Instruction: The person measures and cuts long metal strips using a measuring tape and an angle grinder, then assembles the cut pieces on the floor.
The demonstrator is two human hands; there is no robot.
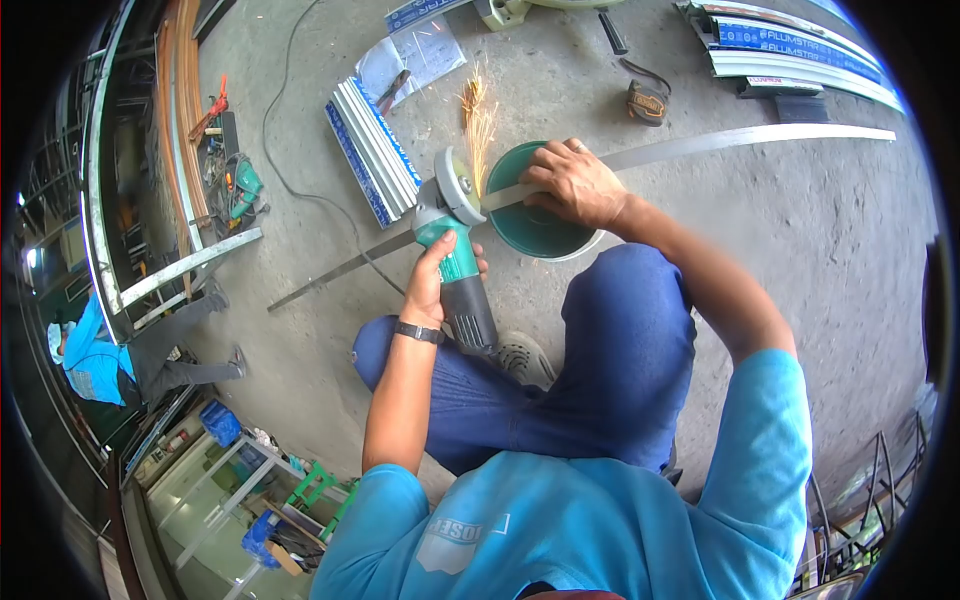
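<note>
My left hand [428, 283] is wrapped around the green and black body of an angle grinder [461, 262]. Its guarded disc meets a long flat metal bar [720, 144], and sparks [478, 112] fly away from the contact. My right hand [578, 188] grips the bar over a green round bucket [545, 238], with fingers curled around the bar's edge. The bar rests across the bucket, running out to the far right and, behind the grinder, down to the floor at left. A cable [350, 222] trails from the grinder.
Blue-labelled aluminium profiles [372, 150] lie left of the grinder, near pliers [395, 90]. A tape measure pouch [647, 103] and more stacked profiles [800, 52] are at upper right. At left are a metal frame [190, 266], a green power tool [244, 187] and another person [95, 350].
</note>
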